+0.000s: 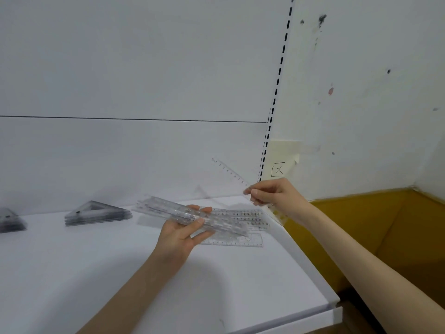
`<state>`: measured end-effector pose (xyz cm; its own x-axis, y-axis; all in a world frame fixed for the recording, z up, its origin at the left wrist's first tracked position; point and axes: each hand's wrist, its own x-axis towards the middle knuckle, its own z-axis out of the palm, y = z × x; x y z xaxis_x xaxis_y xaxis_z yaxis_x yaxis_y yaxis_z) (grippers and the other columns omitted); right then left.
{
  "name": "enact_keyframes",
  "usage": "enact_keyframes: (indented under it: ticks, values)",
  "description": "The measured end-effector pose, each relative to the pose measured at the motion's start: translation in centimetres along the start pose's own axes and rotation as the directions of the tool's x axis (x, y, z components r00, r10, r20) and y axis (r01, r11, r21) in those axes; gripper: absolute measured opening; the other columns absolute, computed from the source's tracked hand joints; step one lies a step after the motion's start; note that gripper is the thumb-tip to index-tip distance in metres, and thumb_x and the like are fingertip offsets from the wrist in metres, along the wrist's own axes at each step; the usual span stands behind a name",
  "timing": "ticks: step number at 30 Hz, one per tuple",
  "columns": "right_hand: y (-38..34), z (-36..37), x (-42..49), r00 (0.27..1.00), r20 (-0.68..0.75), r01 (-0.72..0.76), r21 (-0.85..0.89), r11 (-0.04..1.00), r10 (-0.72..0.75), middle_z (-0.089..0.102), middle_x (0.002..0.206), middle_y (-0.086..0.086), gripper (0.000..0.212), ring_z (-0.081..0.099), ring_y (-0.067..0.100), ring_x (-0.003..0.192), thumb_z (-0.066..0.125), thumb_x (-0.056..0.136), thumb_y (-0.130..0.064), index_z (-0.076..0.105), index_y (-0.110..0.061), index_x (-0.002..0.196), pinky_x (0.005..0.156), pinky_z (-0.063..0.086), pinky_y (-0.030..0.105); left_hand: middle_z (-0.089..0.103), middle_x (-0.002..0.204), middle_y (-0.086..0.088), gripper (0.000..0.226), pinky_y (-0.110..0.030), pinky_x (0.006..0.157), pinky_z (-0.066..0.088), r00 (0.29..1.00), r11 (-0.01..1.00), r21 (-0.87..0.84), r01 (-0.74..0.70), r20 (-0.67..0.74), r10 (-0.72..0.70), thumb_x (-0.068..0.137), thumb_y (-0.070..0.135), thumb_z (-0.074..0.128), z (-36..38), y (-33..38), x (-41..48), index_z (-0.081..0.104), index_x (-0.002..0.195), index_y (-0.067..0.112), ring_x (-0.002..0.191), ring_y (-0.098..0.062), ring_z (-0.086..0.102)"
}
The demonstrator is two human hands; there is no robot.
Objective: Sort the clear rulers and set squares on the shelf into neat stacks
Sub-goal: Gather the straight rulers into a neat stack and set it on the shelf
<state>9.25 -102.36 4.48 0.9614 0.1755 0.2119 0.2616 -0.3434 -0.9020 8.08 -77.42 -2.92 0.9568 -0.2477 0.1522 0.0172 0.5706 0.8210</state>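
Clear plastic, thin, light and slippery, the bundle of rulers [192, 216] at the frame's centre lies clamped in the left hand [179, 231], while the right hand [269, 191] pinches 1 ruler [228, 172] near its end, best held by its edges.

We see two bare forearms, no sleeves, no rings or watch; left hand [183, 233] at 6 o'clock, right hand [274, 192] at 4.

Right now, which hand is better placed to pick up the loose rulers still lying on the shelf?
Probably the right hand. It hovers near the loose rulers and pinches only one ruler. The left hand is full, holding a bundle of rulers.
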Motion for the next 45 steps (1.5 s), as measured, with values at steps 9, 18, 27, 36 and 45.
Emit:
enact_keyframes:
  ticks: [9,18,27,36,45]
  values:
    - [-2.5,3.6,-0.2,0.996,0.083,0.012,0.109,0.994,-0.021,0.070,0.073,0.004,0.018,0.062,0.012,0.064,0.070,0.084,-0.001,0.073,-0.007,0.101,0.060,0.052,0.022,0.068,0.111,-0.017,0.041,-0.039,0.078,0.056,0.990,0.997,0.075,0.015,0.141,-0.026,0.057,0.023,0.090,0.8,0.1,-0.7,0.072,0.093,0.016,0.104,-0.030,0.066]
    - [-2.8,8.6,0.4,0.994,0.098,0.052,-0.059,0.997,-0.046,0.066,0.074,-0.011,0.017,0.054,-0.005,0.061,0.074,0.083,-0.012,0.076,-0.012,0.100,0.061,0.041,0.006,0.060,0.122,-0.028,0.038,-0.043,0.084,0.054,0.989,0.998,0.067,-0.020,0.144,0.010,0.087,0.001,0.058,0.8,0.3,-0.6,0.052,0.123,-0.007,0.114,-0.039,0.060]
    - [-1.8,8.4,1.3,0.984,0.155,0.117,-0.158,0.980,-0.093,0.072,0.096,-0.006,0.012,0.061,-0.001,0.082,0.070,0.087,-0.023,0.077,-0.025,0.097,0.070,0.044,0.013,0.063,0.118,-0.025,0.035,-0.044,0.082,0.055,0.996,0.995,0.103,-0.012,0.086,0.003,0.084,0.007,0.063,0.6,0.1,-0.4,0.057,0.116,-0.006,0.113,-0.038,0.061]
    - [2.6,2.6,0.5,0.977,0.161,0.004,-0.679,0.734,0.143,0.066,0.102,-0.009,0.031,0.057,0.001,0.089,0.076,0.080,-0.035,0.073,-0.021,0.108,0.080,0.043,0.019,0.069,0.112,-0.010,0.010,-0.030,0.072,0.058,0.956,0.993,0.064,-0.095,-0.271,0.109,0.090,0.002,0.056,-0.7,0.7,0.7,0.062,0.098,-0.002,0.102,-0.025,0.066]
    - [4.0,3.7,0.3,0.955,0.292,0.218,-0.807,0.549,0.049,0.066,0.109,-0.007,0.028,0.057,0.010,0.096,0.071,0.082,-0.039,0.074,-0.021,0.102,0.077,0.045,0.029,0.068,0.113,-0.012,0.008,-0.034,0.077,0.059,0.944,0.989,0.055,-0.135,-0.297,0.145,0.091,0.001,0.055,-0.5,1.0,0.6,0.062,0.088,0.001,0.112,-0.023,0.063]
